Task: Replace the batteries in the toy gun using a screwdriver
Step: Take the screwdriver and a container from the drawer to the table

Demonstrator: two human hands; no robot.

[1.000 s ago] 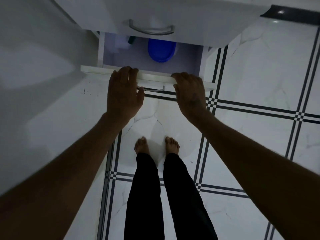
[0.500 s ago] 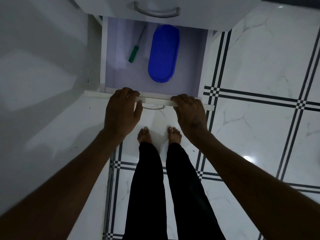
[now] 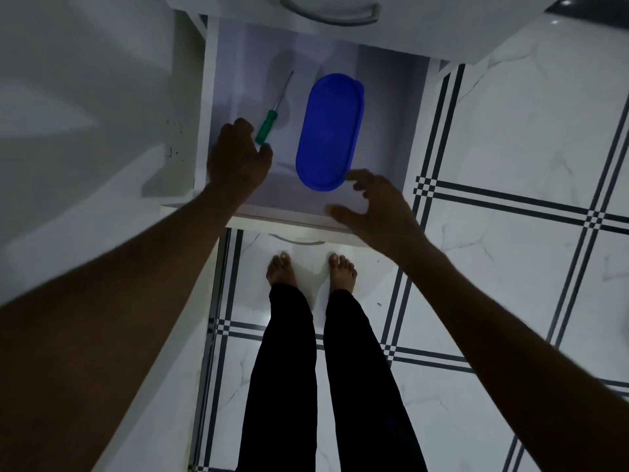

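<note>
— Drawer (image 3: 218,107) first: where does it sit, and what lies in it?

— It is a white drawer pulled out toward the person, under a white cabinet front with a curved metal handle (image 3: 332,15) at the far top of the view. On its pale floor lie two things. A screwdriver (image 3: 270,119) with a green grip and a thin metal shaft lies to the left, grip nearer, tip pointing far and slightly right. Just right of it lies a blue oval lid or container (image 3: 328,131), long axis running near to far; which of the two it is I cannot tell.

— And the left hand?

— The left hand (image 3: 236,161) is inside the drawer at its left side, fingers curled, with the thumb tip and a fingertip right at the near end of the green grip. Whether it already pinches the grip or only touches it, I cannot tell.

— The right hand?

— The right hand (image 3: 377,202) hovers over the near right corner of the drawer, fingers spread and relaxed, holding nothing. Its fingertips are near the blue thing's near end; contact is not plain.

— Anything else around?

— A white marbled tile floor (image 3: 510,148) with dark striped lines to the right, and below the drawer the person's bare feet (image 3: 280,270) and black trousers (image 3: 282,369). Lighting is dim.
</note>
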